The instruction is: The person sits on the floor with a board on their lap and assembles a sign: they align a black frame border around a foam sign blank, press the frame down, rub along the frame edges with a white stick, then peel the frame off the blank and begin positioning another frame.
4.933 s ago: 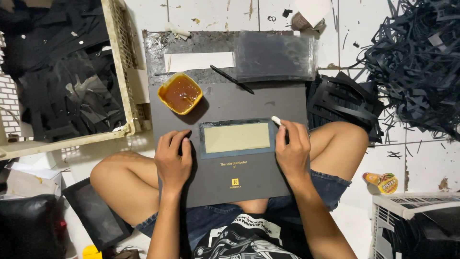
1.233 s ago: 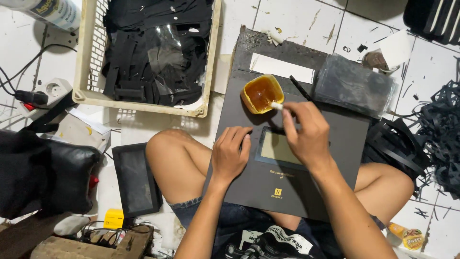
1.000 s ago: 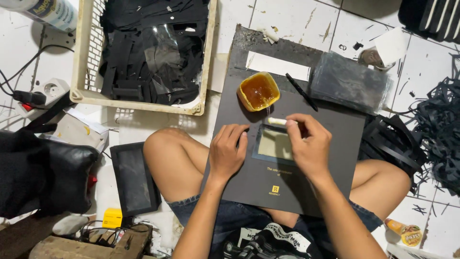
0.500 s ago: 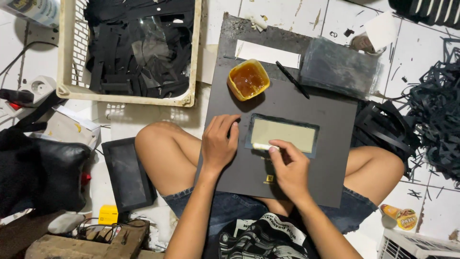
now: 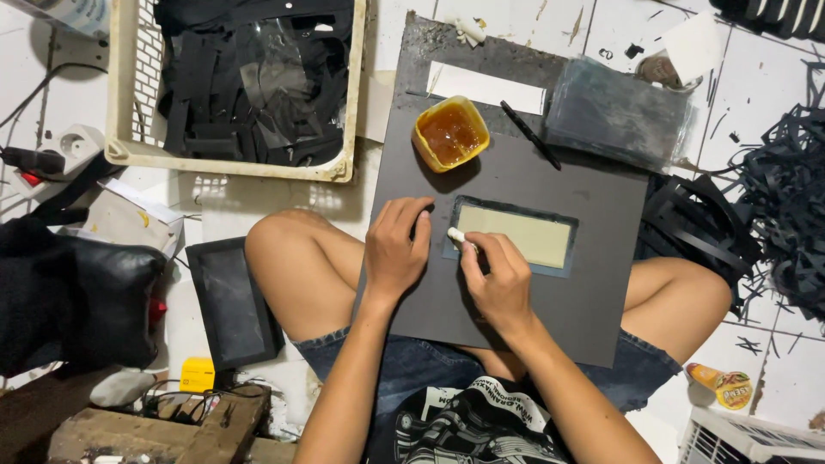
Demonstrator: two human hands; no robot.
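Observation:
A large dark grey board (image 5: 550, 292) lies across my lap, with a rectangular window showing a pale yellow panel (image 5: 526, 234). My left hand (image 5: 397, 247) rests flat on the board just left of the window, holding it down. My right hand (image 5: 495, 277) grips a small white applicator (image 5: 456, 235), whose tip touches the window's left edge. A yellow tub of amber glue (image 5: 449, 133) stands on the board above my hands. A black pen (image 5: 530, 135) lies to its right.
A cream plastic crate (image 5: 120, 120) of black strips stands at upper left. A white paper strip (image 5: 485, 88) and a clear bag (image 5: 614, 112) lie at the board's far end. Black strip piles (image 5: 782, 198) sit right. A black frame (image 5: 232, 301) lies beside my left thigh.
My right hand has dipped the applicator in the tub, then moved along the window's edges to its left end. My left hand stays pressed on the board. The camera view shifted.

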